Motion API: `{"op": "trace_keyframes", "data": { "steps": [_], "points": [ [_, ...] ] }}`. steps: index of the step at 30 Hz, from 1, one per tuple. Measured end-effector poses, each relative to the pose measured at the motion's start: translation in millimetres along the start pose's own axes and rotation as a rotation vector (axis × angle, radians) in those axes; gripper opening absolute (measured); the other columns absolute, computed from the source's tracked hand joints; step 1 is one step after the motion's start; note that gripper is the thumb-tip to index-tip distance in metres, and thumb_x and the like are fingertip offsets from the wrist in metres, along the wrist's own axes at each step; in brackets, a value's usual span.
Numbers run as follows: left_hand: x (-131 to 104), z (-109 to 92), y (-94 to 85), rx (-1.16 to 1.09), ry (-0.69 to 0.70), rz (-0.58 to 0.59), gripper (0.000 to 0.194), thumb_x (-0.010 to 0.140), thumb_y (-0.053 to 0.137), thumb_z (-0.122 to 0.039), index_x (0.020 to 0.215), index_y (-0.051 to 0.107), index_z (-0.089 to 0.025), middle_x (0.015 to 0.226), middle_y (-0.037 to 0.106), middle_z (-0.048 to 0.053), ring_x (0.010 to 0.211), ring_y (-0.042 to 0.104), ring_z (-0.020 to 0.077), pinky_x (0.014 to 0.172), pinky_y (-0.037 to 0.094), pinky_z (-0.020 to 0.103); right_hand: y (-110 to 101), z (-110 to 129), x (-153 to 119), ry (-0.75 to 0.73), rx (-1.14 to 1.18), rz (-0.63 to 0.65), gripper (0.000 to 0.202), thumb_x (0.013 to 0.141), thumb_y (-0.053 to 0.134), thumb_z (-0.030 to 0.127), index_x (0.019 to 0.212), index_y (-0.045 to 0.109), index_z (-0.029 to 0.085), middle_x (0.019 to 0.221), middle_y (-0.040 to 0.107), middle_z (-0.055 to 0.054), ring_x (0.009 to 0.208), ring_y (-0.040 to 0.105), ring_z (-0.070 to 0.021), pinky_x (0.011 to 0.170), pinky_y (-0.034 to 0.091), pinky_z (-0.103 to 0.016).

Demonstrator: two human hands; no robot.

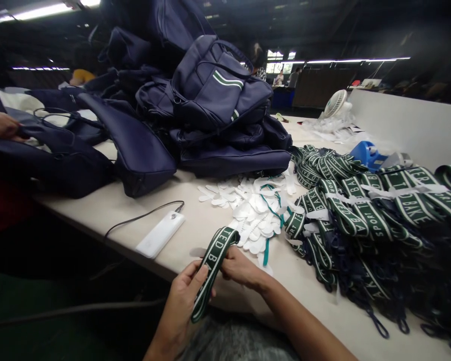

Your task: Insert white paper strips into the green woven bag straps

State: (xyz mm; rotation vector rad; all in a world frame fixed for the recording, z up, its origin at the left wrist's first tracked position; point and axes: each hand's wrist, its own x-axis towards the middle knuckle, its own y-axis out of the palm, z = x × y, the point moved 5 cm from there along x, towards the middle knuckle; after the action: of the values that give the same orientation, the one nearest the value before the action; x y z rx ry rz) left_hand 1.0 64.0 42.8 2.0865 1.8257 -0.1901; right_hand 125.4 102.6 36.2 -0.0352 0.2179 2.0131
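Observation:
Both my hands hold one green strap (215, 260) with white letters, folded into a loop over the table's near edge. My left hand (182, 296) pinches the lower length of it. My right hand (240, 268) grips it just under the fold. Right of my hands lies a big heap of the same green lettered straps (361, 210) with dark navy cords. Just beyond my hands is a scatter of small white paper pieces (253, 210).
A pile of navy bags (210, 100) fills the far left of the beige table (113, 205). A white power bank (160, 234) with a cable lies near the edge. Another person's hand (0, 125) rests on a bag at far left. A small fan (336, 103) and a blue object (366, 153) sit at the back.

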Motion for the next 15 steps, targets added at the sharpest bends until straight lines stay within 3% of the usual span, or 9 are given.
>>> {"op": "trace_keyframes", "data": {
  "steps": [6, 9, 10, 12, 15],
  "points": [
    [3.1, 13.5, -0.9, -0.125, -0.053, 0.026, 0.047, 0.078, 0.073, -0.049, 0.108, 0.055, -0.018, 0.068, 0.064, -0.001, 0.05, 0.058, 0.0114, 0.044, 0.044, 0.018, -1.3, -2.5, -9.6, 0.068, 0.133, 0.047, 0.032, 0.085, 0.059, 0.039, 0.063, 0.053, 0.017, 0.049, 0.035, 0.007, 0.042, 0.029, -0.0055, 0.039, 0.024, -0.017],
    [1.6, 13.9, 0.9, -0.177, -0.063, 0.091, 0.045, 0.078, 0.074, -0.046, 0.108, 0.059, -0.016, 0.067, 0.064, 0.0, 0.047, 0.057, 0.0107, 0.043, 0.042, 0.017, 0.2, 0.5, -12.3, 0.086, 0.236, 0.047, 0.027, 0.083, 0.062, 0.038, 0.097, 0.065, 0.015, 0.054, 0.04, 0.007, 0.045, 0.033, -0.0071, 0.04, 0.03, -0.017],
    [0.7, 13.1, 1.1, -0.179, -0.06, 0.102, 0.045, 0.078, 0.074, -0.045, 0.109, 0.06, -0.015, 0.066, 0.064, 0.001, 0.047, 0.057, 0.0106, 0.043, 0.042, 0.017, -0.1, 2.1, -13.2, 0.092, 0.267, 0.044, 0.04, 0.082, 0.063, 0.036, 0.116, 0.062, 0.016, 0.055, 0.042, 0.008, 0.045, 0.035, -0.0077, 0.04, 0.032, -0.017],
    [-1.2, 11.0, 0.1, -0.182, -0.052, 0.106, 0.044, 0.078, 0.075, -0.044, 0.109, 0.062, -0.016, 0.066, 0.064, 0.001, 0.047, 0.058, 0.011, 0.043, 0.042, 0.017, -1.2, 5.3, -15.0, 0.106, 0.301, 0.052, 0.069, 0.081, 0.064, 0.033, 0.145, 0.041, 0.019, 0.055, 0.044, 0.009, 0.044, 0.037, -0.0083, 0.04, 0.033, -0.017],
    [-3.0, 10.0, -1.6, -0.158, -0.067, 0.145, 0.041, 0.078, 0.075, -0.045, 0.105, 0.064, -0.016, 0.061, 0.064, 0.001, 0.046, 0.057, 0.0113, 0.043, 0.041, 0.017, -2.5, 9.4, -18.1, 0.12, 0.276, 0.101, 0.088, 0.079, 0.061, 0.027, 0.156, 0.018, 0.021, 0.056, 0.051, 0.009, 0.044, 0.043, -0.0099, 0.042, 0.037, -0.018]
  ]
}}
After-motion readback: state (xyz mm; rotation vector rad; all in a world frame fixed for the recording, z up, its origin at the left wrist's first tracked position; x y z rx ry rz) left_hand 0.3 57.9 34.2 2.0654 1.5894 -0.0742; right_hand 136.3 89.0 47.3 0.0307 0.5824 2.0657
